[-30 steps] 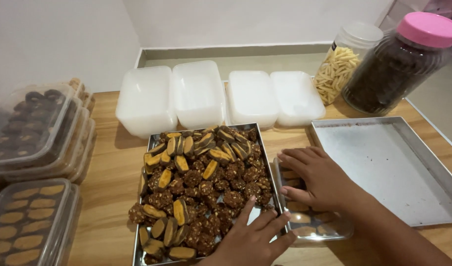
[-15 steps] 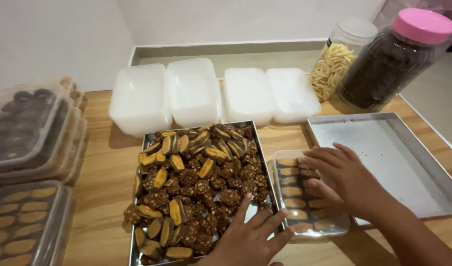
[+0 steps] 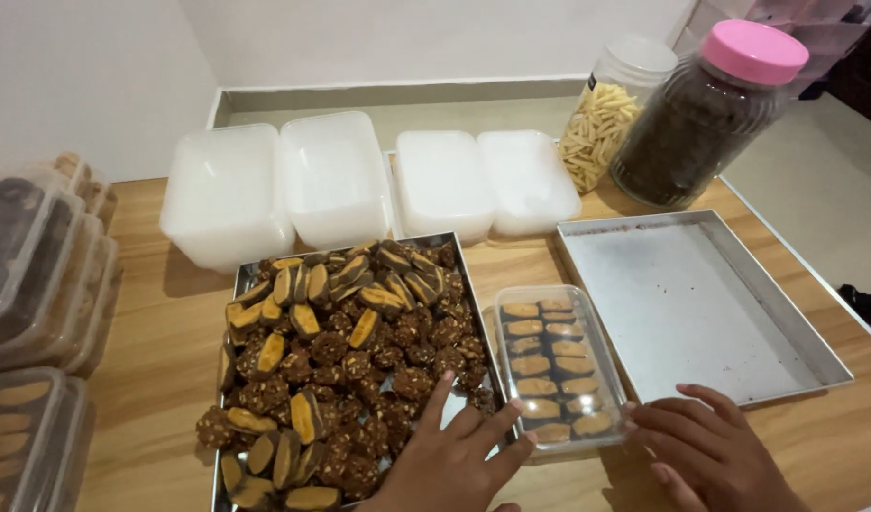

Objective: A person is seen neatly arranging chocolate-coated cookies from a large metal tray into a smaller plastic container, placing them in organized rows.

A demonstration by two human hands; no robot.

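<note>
Cookies everywhere in the head view, basically. Left hand (image 3: pixel 449 460) sits low in the middle, fingers spread and loose, resting on the near corner of the metal tray (image 3: pixel 244 284) that's piled with dark chocolate cookies (image 3: pixel 359 365) and some yellow-and-brown ones mixed in; it isn't pinching anything, and its fingertips reach toward the small clear box (image 3: pixel 560 365) just to the right. Right hand (image 3: pixel 710 455) is at the bottom right, fingers stretched out flat and a bit apart, tips touching the near right corner of that same clear box, not gripping it as far as I can tell. The box sits on the wooden table (image 3: pixel 160 351) between the full tray and an empty metal tray (image 3: pixel 682 303), right beside both, and it's packed with neat rows of the yellow-and-brown cookies. Behind the trays there are four white plastic tubs (image 3: pixel 336 180) in a row, upside down by the look of it. Back right has a clear jar of pale sticks (image 3: pixel 606 118) and, touching it, a big jar with a pink lid (image 3: pixel 705 114) full of something dark. Stacked clear boxes of cookies (image 3: pixel 27 284) line the left edge, partly cut off.
</note>
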